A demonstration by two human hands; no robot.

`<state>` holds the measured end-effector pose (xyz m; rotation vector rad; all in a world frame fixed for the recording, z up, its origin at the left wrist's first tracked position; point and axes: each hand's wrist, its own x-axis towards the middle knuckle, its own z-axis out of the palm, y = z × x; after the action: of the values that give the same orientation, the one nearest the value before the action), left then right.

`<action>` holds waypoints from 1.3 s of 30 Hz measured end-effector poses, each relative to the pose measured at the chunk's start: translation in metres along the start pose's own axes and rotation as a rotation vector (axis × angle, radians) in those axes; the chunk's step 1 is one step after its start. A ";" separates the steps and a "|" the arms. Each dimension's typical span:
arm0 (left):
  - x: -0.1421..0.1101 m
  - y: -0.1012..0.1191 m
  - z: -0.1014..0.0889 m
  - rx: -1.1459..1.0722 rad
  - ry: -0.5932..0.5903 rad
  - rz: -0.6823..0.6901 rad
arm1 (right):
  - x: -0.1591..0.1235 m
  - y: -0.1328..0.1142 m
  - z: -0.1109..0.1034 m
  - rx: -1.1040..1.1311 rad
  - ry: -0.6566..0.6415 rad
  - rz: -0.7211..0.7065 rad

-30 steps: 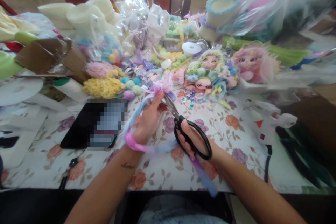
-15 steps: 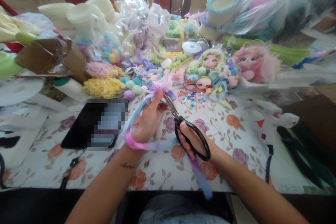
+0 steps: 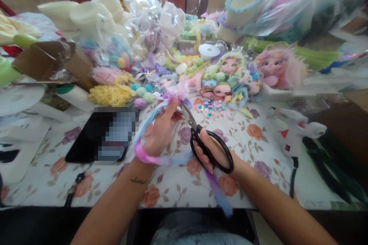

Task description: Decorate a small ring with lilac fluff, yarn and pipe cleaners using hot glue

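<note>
My left hand (image 3: 163,126) pinches a fluffy pink-and-lilac tuft (image 3: 176,91) between thumb and fingers. From there a soft, fuzzy pastel strip (image 3: 145,155) in blue, pink and purple loops round my left wrist, passes behind the scissors and hangs past the table's front edge. Black-handled scissors (image 3: 193,121) are gripped in my right hand (image 3: 209,147), with my thumb through one loop. Their blade tips reach the base of the tuft beside my left thumb, and the exact contact is too blurred to make out.
A phone or tablet (image 3: 83,138) lies to the left. At the right are a white glue gun (image 3: 296,132) and dark green-handled pliers (image 3: 324,168). Doll-face pieces (image 3: 230,67), pompoms (image 3: 140,92), sequins (image 3: 211,108), a cardboard box (image 3: 43,61) and plastic bags crowd the back of the flowered cloth (image 3: 178,183).
The scissors' handles have spread a little wider apart, the right loop moving outward. Both hands keep nearly the same place, and the whole view has shifted slightly.
</note>
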<state>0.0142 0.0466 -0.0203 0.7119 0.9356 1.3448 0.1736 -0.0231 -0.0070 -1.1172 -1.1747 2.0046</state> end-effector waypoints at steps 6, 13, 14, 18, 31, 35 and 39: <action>0.000 -0.001 0.002 -0.037 -0.011 -0.012 | -0.001 0.003 0.000 -0.101 0.050 0.005; 0.000 0.000 0.002 -0.042 -0.020 -0.034 | -0.003 0.005 0.004 -0.180 0.110 -0.044; 0.000 -0.001 0.002 -0.041 -0.017 -0.036 | -0.003 0.005 0.004 -0.186 0.119 -0.039; -0.001 -0.001 0.004 -0.060 -0.016 -0.039 | -0.005 0.003 0.006 -0.198 0.136 -0.048; -0.001 0.002 0.004 -0.063 -0.019 -0.034 | 0.000 0.005 -0.001 -0.093 0.050 -0.006; -0.001 0.001 0.003 -0.050 -0.028 -0.051 | -0.001 0.005 0.001 -0.097 0.074 -0.014; -0.001 0.000 0.002 -0.013 -0.057 -0.041 | -0.004 0.004 0.004 -0.137 0.118 -0.056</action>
<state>0.0159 0.0457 -0.0188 0.7140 0.8911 1.2870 0.1717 -0.0297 -0.0085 -1.2380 -1.2832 1.8134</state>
